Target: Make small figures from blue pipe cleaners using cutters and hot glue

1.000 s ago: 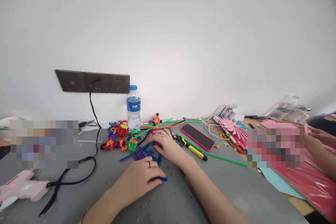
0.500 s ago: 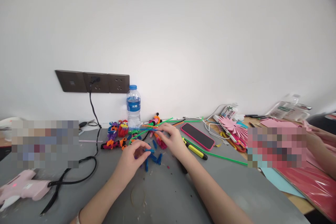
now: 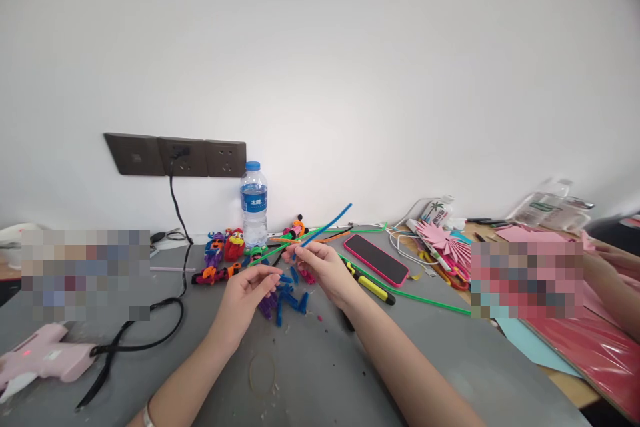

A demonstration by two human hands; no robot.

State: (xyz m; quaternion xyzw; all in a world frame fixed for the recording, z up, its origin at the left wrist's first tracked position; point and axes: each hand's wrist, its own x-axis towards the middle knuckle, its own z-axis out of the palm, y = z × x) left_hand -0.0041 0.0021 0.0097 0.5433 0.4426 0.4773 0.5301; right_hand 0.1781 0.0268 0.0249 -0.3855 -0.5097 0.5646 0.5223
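My right hand (image 3: pixel 325 273) is closed on a long blue pipe cleaner (image 3: pixel 327 225), which slants up to the right from its fingertips. Thumb and fingers of my left hand (image 3: pixel 250 293) are pinched together, with a short blue pipe cleaner piece (image 3: pixel 285 278) at their tips. Below and between the hands lie several cut blue pieces (image 3: pixel 291 301) and a purple fuzzy bundle (image 3: pixel 267 305) on the grey table (image 3: pixel 310 373). Behind them are small pipe cleaner figures, among them a red one (image 3: pixel 234 245) and a purple one (image 3: pixel 214 248).
A water bottle (image 3: pixel 254 203) stands by the wall. Right of my hands lie a yellow-black cutter (image 3: pixel 373 285), a pink-rimmed phone (image 3: pixel 377 260) and green pipe cleaners (image 3: pixel 430 303). A pink glue gun (image 3: pixel 50 353) with a black cord is at left. Another person's hand (image 3: pixel 607 267) is far right.
The long blue pipe cleaner in my right hand has swung from nearly level to pointing up and right. My left hand has shifted slightly left and up, uncovering more of the purple bundle.
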